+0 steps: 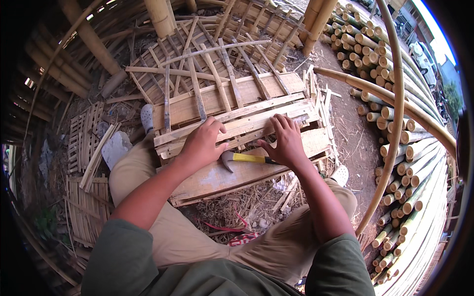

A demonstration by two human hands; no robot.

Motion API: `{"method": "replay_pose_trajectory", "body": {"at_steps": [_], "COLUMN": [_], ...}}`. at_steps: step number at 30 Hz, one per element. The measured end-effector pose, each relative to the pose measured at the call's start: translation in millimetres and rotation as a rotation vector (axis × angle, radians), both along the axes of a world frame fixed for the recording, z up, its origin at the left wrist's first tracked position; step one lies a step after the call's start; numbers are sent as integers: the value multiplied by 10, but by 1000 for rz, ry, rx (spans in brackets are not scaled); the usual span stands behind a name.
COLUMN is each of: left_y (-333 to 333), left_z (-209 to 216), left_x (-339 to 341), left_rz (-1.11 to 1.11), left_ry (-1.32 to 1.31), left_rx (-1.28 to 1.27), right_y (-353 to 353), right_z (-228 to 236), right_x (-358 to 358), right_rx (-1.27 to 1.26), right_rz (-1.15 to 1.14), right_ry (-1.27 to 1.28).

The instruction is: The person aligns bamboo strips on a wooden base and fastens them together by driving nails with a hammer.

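Across a low plank bench [217, 183] between my knees lies a row of pale bamboo slats [242, 126]. My left hand [202, 142] grips the slats left of the middle, its thumb toward me and its fingers curled over them. On their right part, my right hand [285, 142] holds them too, fingers bent over the top and thumb on the near side. A hammer [247, 158] rests on the bench between my hands, its metal head near my left hand and its yellow-and-black handle running partly under my right wrist.
Several long thin bamboo strips [202, 74] stick out from the bench's far side. Slatted panels [86, 133] lie at the left. Cut bamboo poles [395, 123] are stacked at the right, behind a bent pole [397, 98]. Split scraps and shavings [247, 209] litter the ground.
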State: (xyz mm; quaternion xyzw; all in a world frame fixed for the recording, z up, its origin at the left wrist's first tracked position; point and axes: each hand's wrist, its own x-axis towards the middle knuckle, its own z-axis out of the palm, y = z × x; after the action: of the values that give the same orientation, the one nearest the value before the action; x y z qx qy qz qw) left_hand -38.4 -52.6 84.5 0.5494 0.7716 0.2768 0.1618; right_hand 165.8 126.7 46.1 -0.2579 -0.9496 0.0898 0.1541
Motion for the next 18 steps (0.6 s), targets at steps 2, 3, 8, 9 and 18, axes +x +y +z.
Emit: {"method": "replay_pose_trajectory", "body": {"at_steps": [2,3,8,9,18], "left_y": [2,8,79,92,246], "left_z": [-47,-64,-85,-99,-237], "left_x": [-46,-70,-124,-126,-153], "left_rz": [-4,-3,-4,-1,-43], "left_ry": [42,53,54,46,38], "left_rx": [41,43,24,52,165], "right_y": [-2,-10,-22,-30,-87], "right_z": [21,29,-39,-30,-1], "right_x": [-10,-23,-17,-13,-9], "right_rx": [31,28,59,58,63], "right_rz": [28,29,38,37,32], "right_ry": [7,8,-17,-17,-38]}}
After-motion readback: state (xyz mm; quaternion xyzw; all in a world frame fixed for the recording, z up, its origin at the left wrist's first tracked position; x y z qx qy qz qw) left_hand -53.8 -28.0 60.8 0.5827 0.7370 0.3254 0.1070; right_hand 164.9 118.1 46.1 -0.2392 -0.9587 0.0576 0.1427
